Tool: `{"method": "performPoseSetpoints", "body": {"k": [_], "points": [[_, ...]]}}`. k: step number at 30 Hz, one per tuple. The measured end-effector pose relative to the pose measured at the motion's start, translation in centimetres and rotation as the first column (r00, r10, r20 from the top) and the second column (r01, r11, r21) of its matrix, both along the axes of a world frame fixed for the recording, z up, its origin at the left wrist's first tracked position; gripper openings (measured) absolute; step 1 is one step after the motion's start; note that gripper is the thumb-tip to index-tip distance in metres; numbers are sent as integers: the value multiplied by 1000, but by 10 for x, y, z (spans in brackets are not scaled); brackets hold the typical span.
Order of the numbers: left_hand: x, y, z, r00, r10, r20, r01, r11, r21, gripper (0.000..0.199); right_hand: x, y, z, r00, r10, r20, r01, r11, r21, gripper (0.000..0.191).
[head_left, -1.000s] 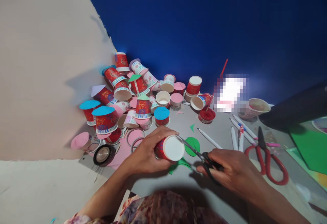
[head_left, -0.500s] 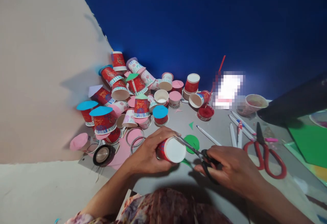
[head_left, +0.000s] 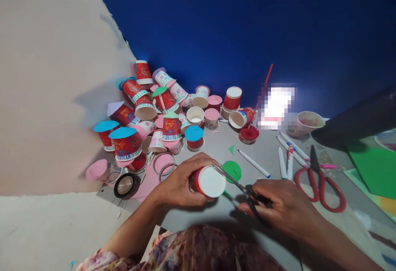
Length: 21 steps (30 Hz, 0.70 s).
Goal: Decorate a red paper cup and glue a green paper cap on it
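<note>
My left hand [head_left: 177, 183] is wrapped round a red paper cup [head_left: 213, 182] tipped so that its round white end faces up and to the right. In my right hand [head_left: 280, 205] is a pair of scissors [head_left: 239, 186] with black handles. One blade reaches along the upper edge of the cup's white end; whether it cuts in I cannot tell. Just behind the blades, a green paper circle [head_left: 233, 169] lies on the grey table [head_left: 213, 149]. A bit of green paper shows low beside the cup, partly hidden.
Decorated paper cups [head_left: 171, 127] with coloured paper tops are heaped at the left. Red-handled scissors [head_left: 321, 188], several markers [head_left: 253, 163] and a small pot of red paint [head_left: 248, 134] with a brush lie beyond my hands. Green sheets [head_left: 373, 172] are at the right.
My right hand and the scissors' handles have shifted slightly right and down. My left hand keeps hold of the cup in nearly the same place.
</note>
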<state>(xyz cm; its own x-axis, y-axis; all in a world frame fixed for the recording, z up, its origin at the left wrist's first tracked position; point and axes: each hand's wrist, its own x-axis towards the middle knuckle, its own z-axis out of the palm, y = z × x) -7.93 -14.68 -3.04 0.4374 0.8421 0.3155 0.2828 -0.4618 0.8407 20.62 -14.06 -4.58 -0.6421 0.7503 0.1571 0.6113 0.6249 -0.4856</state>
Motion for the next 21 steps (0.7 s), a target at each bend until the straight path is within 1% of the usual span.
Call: {"method": "performPoseSetpoints", "body": {"k": [2,4,6,8,11,14,16,18,21], "points": [[1,1,-1,1000,-8,18,8,999,-38,62,1,-1,0,1000,-11,13,12,998,-61,48],[1,1,-1,998,-38,49,42,995,-95,61,1,-1,0,999,-40,37,44,994,-102,45],[2,1,-1,993,-78,93,93,983,-160,62,2,0,-2,993,-90,72,97,991,-88,42],[1,0,-2,987,-92,132,118,971,-208,68,5,2,-6,979,-151,135,159,986,-53,39],[0,-2,-5,990,-48,130,80,962,-260,74,13,4,-17,926,-251,283,263,965,-6,35],[-1,-4,-9,994,-7,109,37,961,-274,81,26,3,-35,855,-342,389,352,935,48,33],[-1,-4,-12,995,11,95,15,961,-275,83,35,0,-46,847,-367,386,372,926,65,34],[-1,-4,-14,997,18,75,3,962,-274,82,43,-3,-54,867,-357,348,360,931,59,32],[0,-4,-16,999,22,36,-12,969,-245,79,53,-8,-58,876,-344,339,352,935,42,30]]}}
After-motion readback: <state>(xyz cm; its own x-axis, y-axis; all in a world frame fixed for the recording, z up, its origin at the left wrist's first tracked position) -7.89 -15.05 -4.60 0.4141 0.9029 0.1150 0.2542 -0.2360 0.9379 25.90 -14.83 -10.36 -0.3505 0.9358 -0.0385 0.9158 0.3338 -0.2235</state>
